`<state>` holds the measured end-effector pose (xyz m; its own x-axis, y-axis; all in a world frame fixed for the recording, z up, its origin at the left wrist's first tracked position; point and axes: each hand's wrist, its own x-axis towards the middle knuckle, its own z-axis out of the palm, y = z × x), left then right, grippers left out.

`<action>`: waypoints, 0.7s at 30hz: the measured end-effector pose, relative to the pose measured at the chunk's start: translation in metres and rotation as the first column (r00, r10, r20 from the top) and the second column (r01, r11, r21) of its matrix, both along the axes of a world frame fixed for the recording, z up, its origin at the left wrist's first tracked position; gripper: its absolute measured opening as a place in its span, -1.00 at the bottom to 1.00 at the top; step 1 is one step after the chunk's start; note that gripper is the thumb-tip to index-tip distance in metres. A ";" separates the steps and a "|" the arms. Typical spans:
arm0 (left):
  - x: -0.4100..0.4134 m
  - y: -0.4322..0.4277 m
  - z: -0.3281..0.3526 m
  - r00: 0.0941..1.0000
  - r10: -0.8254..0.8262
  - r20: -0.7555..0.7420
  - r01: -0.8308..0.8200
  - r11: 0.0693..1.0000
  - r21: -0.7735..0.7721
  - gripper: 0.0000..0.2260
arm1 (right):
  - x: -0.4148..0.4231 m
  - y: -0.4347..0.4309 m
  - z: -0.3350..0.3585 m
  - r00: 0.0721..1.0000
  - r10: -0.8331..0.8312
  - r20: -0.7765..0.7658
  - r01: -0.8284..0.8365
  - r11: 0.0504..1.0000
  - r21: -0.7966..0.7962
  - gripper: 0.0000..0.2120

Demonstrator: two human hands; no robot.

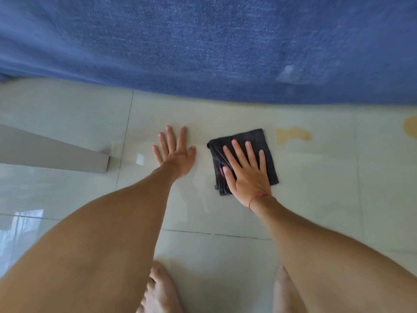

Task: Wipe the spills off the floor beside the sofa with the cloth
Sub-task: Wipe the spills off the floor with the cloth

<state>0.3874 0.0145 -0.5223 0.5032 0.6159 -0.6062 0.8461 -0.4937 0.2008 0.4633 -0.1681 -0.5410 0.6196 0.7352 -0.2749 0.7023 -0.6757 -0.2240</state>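
Folded dark cloth (244,161) lies flat on pale tiled floor (316,188), near blue sofa (203,46). Right hand (247,175) pressed palm-down on it, fingers spread, gripping nothing. Left hand (177,152) splayed flat on bare tile just beside. Yellowish spill (292,135) just right of cloth.

Glossy pale floor tiles (293,199) (window glare lower left); grey furniture leg (56,152).

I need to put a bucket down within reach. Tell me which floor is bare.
Bare tile lies between the left hand and the grey furniture leg, and nearer, between the forearms down to the feet. Right of the cloth under the right hand is taken: yellow spills along the sofa.
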 end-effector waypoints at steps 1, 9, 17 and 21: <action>0.004 -0.003 0.002 1.000 0.010 0.026 -0.011 1.000 0.026 -0.44 | 0.002 -0.016 0.001 1.000 -0.017 -0.002 0.017 1.000 -0.023 -0.48; 0.043 -0.042 -0.006 0.998 -0.056 0.031 0.058 0.997 -0.049 -0.42 | 0.046 -0.047 -0.003 0.966 -0.253 0.045 0.256 0.963 -0.084 -0.39; 0.046 -0.042 -0.004 0.998 -0.061 0.009 0.061 0.997 -0.044 -0.42 | 0.058 0.021 -0.008 0.964 -0.261 0.042 0.263 0.965 -0.026 -0.44; 0.048 -0.040 -0.002 0.999 -0.051 0.004 0.051 0.996 -0.078 -0.43 | 0.041 0.020 -0.005 0.979 -0.202 0.011 0.202 0.979 -0.007 -0.46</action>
<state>0.4351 -0.0257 -0.5245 0.5340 0.5407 -0.6500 0.8199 -0.5188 0.2421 0.5039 -0.1483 -0.5465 0.7578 0.5926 -0.2729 0.5536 -0.8054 -0.2118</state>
